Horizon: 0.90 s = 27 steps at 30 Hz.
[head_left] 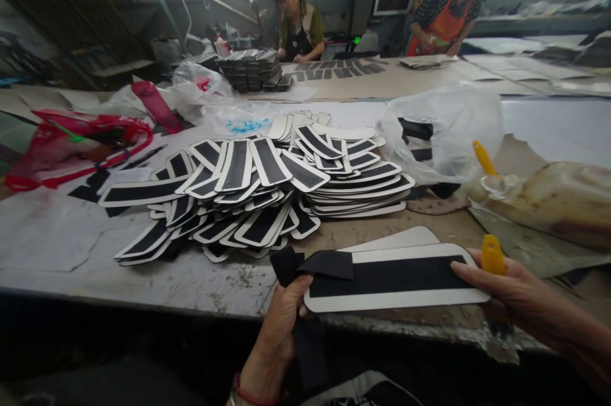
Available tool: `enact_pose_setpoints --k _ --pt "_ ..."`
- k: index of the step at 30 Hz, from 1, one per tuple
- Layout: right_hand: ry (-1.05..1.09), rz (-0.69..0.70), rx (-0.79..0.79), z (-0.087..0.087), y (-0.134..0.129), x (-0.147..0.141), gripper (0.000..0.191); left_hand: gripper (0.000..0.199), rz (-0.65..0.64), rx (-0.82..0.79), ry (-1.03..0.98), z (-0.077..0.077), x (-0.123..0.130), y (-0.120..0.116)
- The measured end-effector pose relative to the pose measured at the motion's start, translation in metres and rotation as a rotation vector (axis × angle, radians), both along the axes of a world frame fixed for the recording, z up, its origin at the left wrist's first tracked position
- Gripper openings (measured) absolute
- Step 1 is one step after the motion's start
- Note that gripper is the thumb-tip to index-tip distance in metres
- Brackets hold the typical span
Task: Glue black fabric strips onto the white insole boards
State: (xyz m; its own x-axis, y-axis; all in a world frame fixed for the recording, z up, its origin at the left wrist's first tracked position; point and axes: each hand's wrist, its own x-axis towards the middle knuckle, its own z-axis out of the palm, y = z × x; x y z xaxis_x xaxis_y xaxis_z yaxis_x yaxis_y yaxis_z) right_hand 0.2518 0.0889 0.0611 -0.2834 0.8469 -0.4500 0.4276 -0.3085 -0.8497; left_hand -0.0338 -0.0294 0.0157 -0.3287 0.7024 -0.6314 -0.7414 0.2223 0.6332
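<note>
A white panel with a black strip [396,279] spans both hands at the table's front edge. My left hand [286,304] is closed round its left end, together with loose black strips [310,349] that stick up and hang below the fingers. My right hand [501,282] pinches the panel's right end, thumb on top, and also holds a yellow-handled brush [493,256] whose bristles point down. Behind the held panel lies another white panel [405,238]. Just beyond is a big heap of white panels with black strips [262,215].
A red bag [42,151] lies at the left, clear plastic bags [449,132] behind the heap. At the right are a second yellow brush [485,158] and a stained container [568,202]. Two people [303,27] work across the table.
</note>
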Motion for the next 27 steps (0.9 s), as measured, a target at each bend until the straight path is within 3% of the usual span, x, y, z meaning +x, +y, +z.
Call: enact_pose_setpoints --k 4,9,12,14,17,19,22,27 --pt "0.114 -0.033 -0.183 0.004 0.003 -0.002 0.028 0.045 0.024 0.026 -0.083 -0.003 -0.001 0.000" --pt "0.087 0.000 -0.126 -0.001 0.005 0.000 0.033 0.054 -0.076 -0.003 -0.302 0.004 -0.004 0.001" --pt "0.103 0.018 -0.075 -0.001 0.003 -0.001 0.036 0.048 0.024 -0.023 -0.397 0.014 -0.001 -0.002" --pt "0.130 0.020 -0.067 -0.001 0.002 -0.002 0.038 0.039 0.033 -0.059 -0.347 0.019 0.002 -0.004" --pt "0.169 0.007 -0.074 -0.002 0.003 -0.003 0.039 0.038 -0.151 -0.106 -0.081 0.024 0.006 -0.005" --pt "0.194 0.004 -0.090 -0.003 0.003 -0.003 0.040 0.047 -0.208 -0.097 0.118 0.026 0.008 -0.005" --pt "0.219 0.031 -0.106 -0.002 0.002 -0.002 0.043 0.050 -0.203 -0.119 0.183 0.027 0.010 -0.004" --pt "0.128 0.058 -0.067 -0.002 0.002 -0.003 0.045 0.038 -0.120 -0.163 0.209 0.023 0.010 -0.002"
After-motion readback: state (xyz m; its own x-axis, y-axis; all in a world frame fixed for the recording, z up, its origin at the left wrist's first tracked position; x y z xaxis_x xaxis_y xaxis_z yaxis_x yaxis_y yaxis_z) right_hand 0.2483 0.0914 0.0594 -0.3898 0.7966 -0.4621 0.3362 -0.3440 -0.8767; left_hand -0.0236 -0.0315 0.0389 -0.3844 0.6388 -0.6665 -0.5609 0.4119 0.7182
